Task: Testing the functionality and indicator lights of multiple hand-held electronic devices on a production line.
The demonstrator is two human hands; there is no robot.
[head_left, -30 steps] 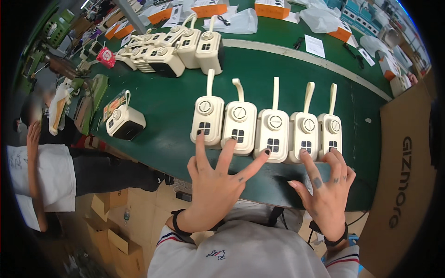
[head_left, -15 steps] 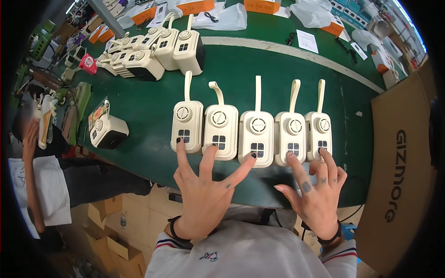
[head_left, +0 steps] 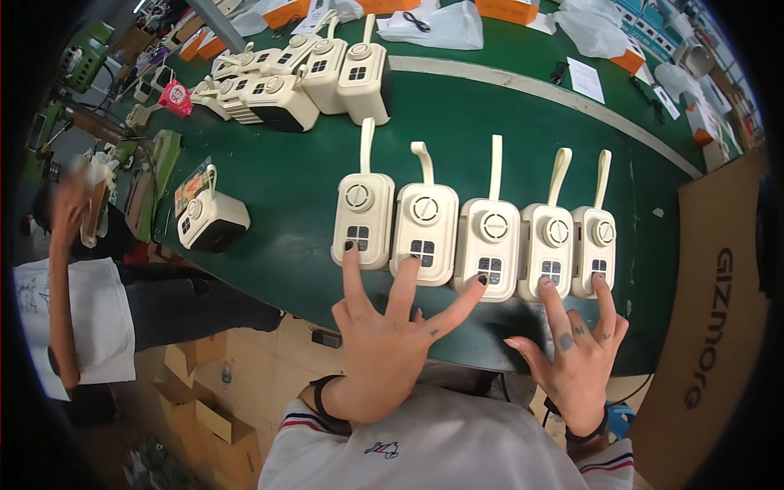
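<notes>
Five cream handheld units (head_left: 482, 237) lie in a row on the green table (head_left: 286, 245), each with a round dial, a dark four-button pad and a strap handle pointing away from the person. The left hand (head_left: 384, 343) is spread wide, fingers apart: three fingertips press the near ends of the three left units, the index on the first unit's button pad. The right hand (head_left: 576, 359) is also open, two fingers splayed onto the near ends of the two right units, the thumb out to the side; neither hand grips anything. A single cream unit (head_left: 211, 220) stands alone near the table's left edge, with a small colourful packet (head_left: 190, 186) just behind it. A cluster of more cream units (head_left: 310, 77) sits farther back, beside a pink tape roll (head_left: 175, 98). Along the far edge lie orange boxes (head_left: 629, 59), clear plastic bags (head_left: 433, 23) and a white paper label (head_left: 585, 79). A tall brown cardboard sheet (head_left: 719, 310) with dark lettering stands at the right. Another person in a white shirt (head_left: 69, 318) sits at the left, above brown cartons (head_left: 212, 416) on the floor.
</notes>
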